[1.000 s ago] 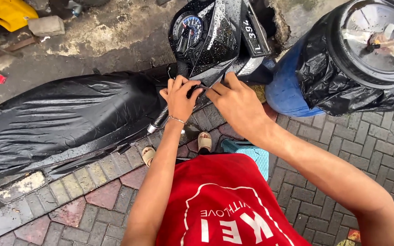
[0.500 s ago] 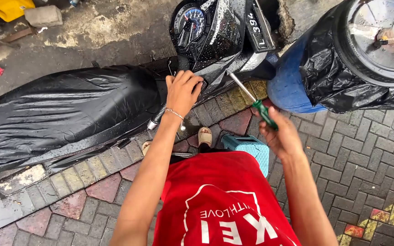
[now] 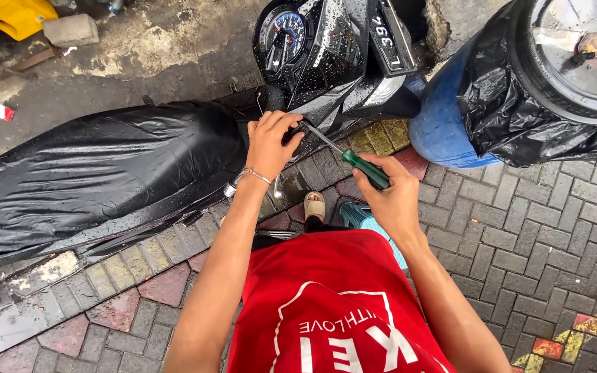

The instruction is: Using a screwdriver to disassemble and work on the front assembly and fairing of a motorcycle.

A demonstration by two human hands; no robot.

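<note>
At mid-frame the right hand (image 3: 394,197) was clamped around a green-handled screwdriver (image 3: 345,156), its tip angled up-left to a fastening on the wet black scooter (image 3: 326,55), where the left hand (image 3: 271,141), fingers curled, gripped the panel to steady it.

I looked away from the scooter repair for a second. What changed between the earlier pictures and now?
The right hand left the panel, picked up a green-handled screwdriver and now brings its tip back up to the scooter beside the left hand. The left hand stayed on the panel; the black-covered seat and blue barrel did not move.
</note>
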